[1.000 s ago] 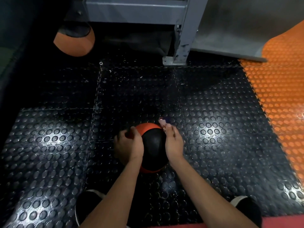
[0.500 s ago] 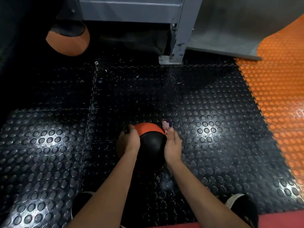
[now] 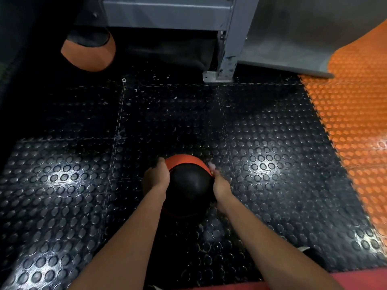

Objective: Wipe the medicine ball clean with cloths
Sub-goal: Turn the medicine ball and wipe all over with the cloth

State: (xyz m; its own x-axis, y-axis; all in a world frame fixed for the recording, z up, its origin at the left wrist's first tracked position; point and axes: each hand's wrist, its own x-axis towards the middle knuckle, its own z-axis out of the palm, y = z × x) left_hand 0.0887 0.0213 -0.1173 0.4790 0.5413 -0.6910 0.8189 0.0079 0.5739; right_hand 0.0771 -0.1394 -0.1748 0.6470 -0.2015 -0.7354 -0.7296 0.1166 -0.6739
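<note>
Head cam is the only view, so here goes. Black-and-orange medicine ball (image 3: 189, 185) sits low in the middle of the frame, on the black studded floor mat (image 3: 272, 164), right between the person's two forearms. Left hand (image 3: 156, 177) is cupped flat against the ball's left side, fingers curling up toward the orange band near the top, so it looks like a bracing hold rather than a pinch. Right hand (image 3: 221, 186) presses against the right side, and a small pale, pinkish bit of cloth (image 3: 212, 166) pokes out just past its fingertips at the ball's upper right edge. I'd say that hand is closed around the cloth, but most of the cloth is hidden, so how tightly I can't tell.

The bit that matters: the ball lies straight ahead of both hands, squeezed between them, and being round it has no long axis to worry about. The cloth hand is the right one, sitting at the upper right. My guess is the next wipe runs from there over the top or down the side, with the left hand stopping the ball from rolling left.

Further back there's a second orange ball (image 3: 90, 53) by a grey metal frame (image 3: 228, 38), well apart. Orange matting (image 3: 351, 122) is off to the right.
</note>
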